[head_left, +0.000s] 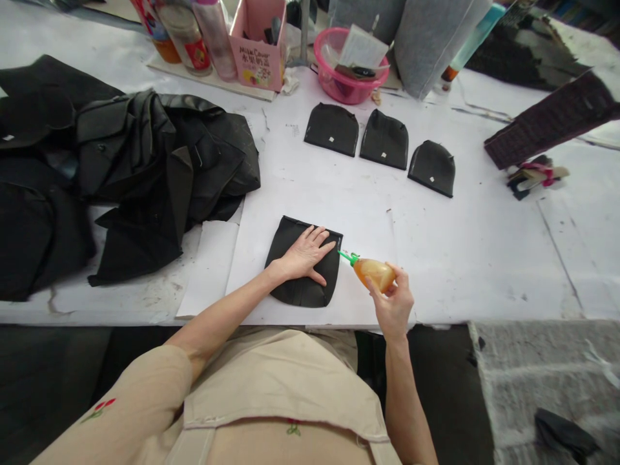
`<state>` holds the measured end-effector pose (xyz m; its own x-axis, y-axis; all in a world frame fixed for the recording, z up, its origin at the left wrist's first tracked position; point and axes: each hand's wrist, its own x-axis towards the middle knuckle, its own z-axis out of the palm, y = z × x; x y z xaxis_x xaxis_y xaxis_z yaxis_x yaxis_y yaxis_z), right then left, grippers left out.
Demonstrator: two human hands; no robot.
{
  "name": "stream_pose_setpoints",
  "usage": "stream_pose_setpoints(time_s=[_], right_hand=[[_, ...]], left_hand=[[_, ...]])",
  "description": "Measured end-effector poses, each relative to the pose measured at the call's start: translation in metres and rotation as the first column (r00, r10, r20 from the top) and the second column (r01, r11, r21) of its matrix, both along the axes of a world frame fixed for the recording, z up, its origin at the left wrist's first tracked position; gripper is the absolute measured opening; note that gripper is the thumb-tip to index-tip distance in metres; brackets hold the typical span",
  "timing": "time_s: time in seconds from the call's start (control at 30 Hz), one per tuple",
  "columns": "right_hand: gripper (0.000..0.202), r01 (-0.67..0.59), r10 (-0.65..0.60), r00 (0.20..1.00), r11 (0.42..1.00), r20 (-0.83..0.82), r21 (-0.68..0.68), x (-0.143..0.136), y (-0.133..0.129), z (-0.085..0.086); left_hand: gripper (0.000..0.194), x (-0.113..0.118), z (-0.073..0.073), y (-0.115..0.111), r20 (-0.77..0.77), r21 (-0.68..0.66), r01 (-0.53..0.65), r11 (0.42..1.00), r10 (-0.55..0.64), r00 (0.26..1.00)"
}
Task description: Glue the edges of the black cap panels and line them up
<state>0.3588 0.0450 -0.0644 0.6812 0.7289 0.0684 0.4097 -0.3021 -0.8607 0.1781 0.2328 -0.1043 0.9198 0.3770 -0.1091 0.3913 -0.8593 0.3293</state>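
the left hand point(305, 255) lies flat on a black fabric piece point(301, 294), its fingers spread and released, pressing down from above without gripping anything. the piece rests on the white-covered bench point(489, 258), near the front edge and in front of the person, with its straight, folded edge turned away from the body and its rounded edge toward it. the right hand point(394, 303) has its fingers closed around a squeeze bottle point(375, 274) of amber liquid, held tilted at the right of the piece. the bottle's green nozzle point(347, 257) points left, its tip at the piece's right edge, near the far corner; whether it touches the fabric i cannot tell. a small pale mark shows on the fabric by that corner.

farther back, three smaller black pieces point(384, 139) lie apart from one another in a slanting row, each with a small white spot. at the left, a heap of black fabric point(140, 148) spreads over the bench. along the back stand a pink box point(259, 61) with tools in it, a pink basin point(341, 88) holding small items, and a glass jar point(186, 39) with a red label. a dark ridged object point(552, 119) stands at the right.
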Motion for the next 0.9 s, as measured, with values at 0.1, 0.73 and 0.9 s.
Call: stream_pose_setpoints(time_s=[0.1, 0.73, 0.9], right_hand=[[0.059, 0.006, -0.006, 1.000, 1.000, 0.001, -0.015, -0.003, -0.004, 0.002], [0.057, -0.027, 0.030, 0.999, 0.997, 0.040, -0.075, -0.013, -0.033, 0.010], [0.057, -0.032, 0.038, 0.997, 0.995, 0.063, -0.092, -0.015, -0.041, 0.011]], left_hand=[[0.109, 0.000, 0.000, 0.000, -0.003, -0.005, 0.002, 1.000, -0.002, 1.000], [0.112, -0.001, 0.001, 0.000, 0.032, -0.026, -0.009, 1.000, 0.010, 0.999], [0.111, -0.001, 0.000, 0.000, 0.020, -0.021, -0.004, 1.000, 0.004, 1.000]])
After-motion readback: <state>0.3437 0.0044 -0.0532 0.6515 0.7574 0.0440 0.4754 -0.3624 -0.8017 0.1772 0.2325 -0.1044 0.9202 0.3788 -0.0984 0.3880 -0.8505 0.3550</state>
